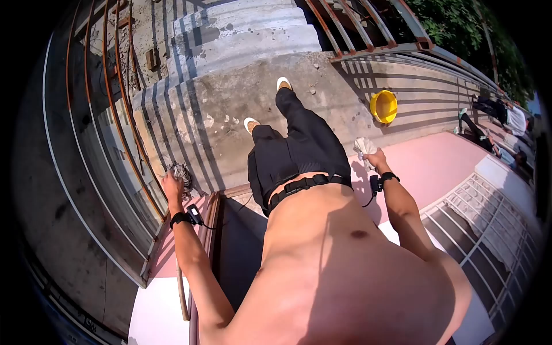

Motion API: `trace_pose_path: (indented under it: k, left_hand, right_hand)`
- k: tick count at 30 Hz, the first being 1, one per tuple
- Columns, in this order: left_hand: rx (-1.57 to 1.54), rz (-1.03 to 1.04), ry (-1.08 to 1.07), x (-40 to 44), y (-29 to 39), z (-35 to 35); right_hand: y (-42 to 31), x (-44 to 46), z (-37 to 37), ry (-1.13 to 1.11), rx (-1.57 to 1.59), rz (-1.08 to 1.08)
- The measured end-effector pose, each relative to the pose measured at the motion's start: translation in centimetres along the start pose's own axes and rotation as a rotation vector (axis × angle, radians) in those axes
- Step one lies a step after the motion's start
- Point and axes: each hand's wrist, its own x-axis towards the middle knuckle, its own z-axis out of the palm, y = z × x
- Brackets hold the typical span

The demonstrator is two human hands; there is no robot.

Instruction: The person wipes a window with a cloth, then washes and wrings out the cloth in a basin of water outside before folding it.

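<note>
My left hand (pixel 172 187) is closed at the left, beside the rusty railing, on a grey, stringy bundle (pixel 183 175) that looks like a mop head or rag. A wooden stick (pixel 182 293) shows below it, near my forearm; whether it joins the bundle cannot be made out. On the right, my right hand (pixel 376 158) grips a crumpled whitish cloth (pixel 363 146) in front of the pink wall. Both wrists carry black straps with small devices.
A yellow bucket (pixel 384 107) stands on the concrete landing at the right. Concrete steps (pixel 247 43) lie ahead, between rusty metal railings (pixel 109 86). A barred window (pixel 489 230) is at the lower right. Several people (pixel 514 118) are at the far right.
</note>
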Motion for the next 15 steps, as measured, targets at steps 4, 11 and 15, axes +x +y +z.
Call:
trace_pose_path:
  k: [4,11,15]
  left_hand:
    - [-0.022,0.290,0.056,8.2,11.0,-3.2]
    - [-0.151,0.962,0.010,8.3,43.2,-7.9]
    - [-0.022,1.343,-0.079,2.9,56.8,-7.0]
  right_hand:
    - [4.3,1.6,2.4,-0.053,0.305,-0.012]
    - [-0.9,-4.5,-2.3,-0.394,1.311,0.030]
    - [-2.7,-6.4,-5.8,-0.619,1.653,0.028]
